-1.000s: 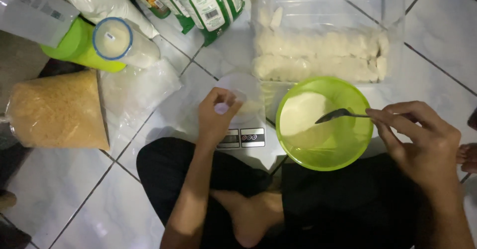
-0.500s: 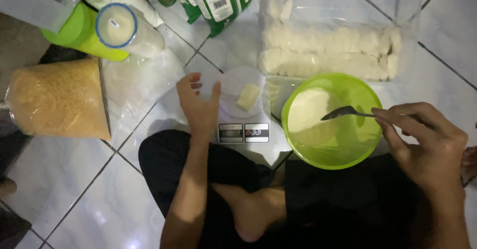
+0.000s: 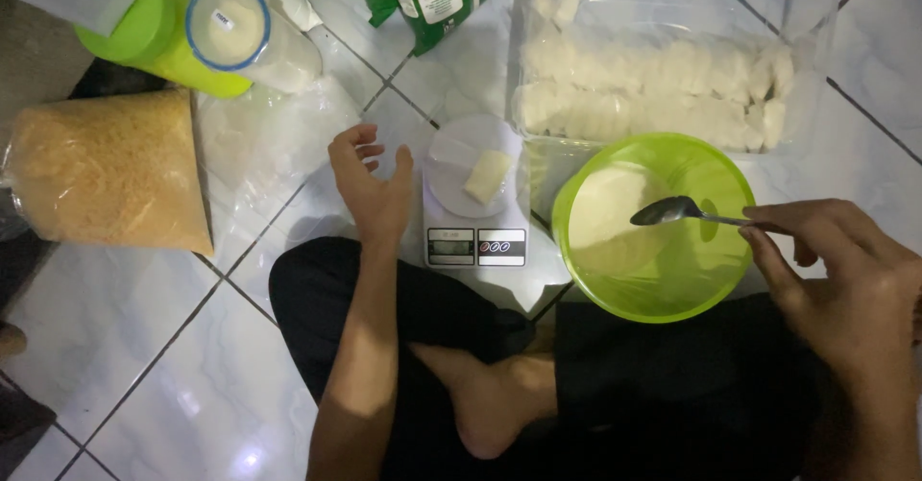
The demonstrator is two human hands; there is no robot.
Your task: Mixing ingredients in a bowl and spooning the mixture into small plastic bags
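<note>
Our right hand (image 3: 845,289) pinches a metal spoon (image 3: 672,212) over the round lime-green plastic bowl (image 3: 663,227), beside the small white digital scale (image 3: 475,207) on the tiled floor. Our left hand (image 3: 370,179) hovers, fingers spread wide and empty, left of the scale's pale yellow block (image 3: 487,176). We should scoop level and steady

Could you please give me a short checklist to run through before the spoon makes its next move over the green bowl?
1. Spoon gripped by the right hand: ok, the fingers pinch its handle.
2. Spoon bowl over the green bowl, not the floor: ok.
3. Spoon load: cannot tell, too dim to see.
4. Pale block sits on the scale platform: ok, near the middle.
5. Left hand off the scale: ok, open and empty beside it, apart from the platform.
6. Scale display readable: cannot tell, too small.
</note>
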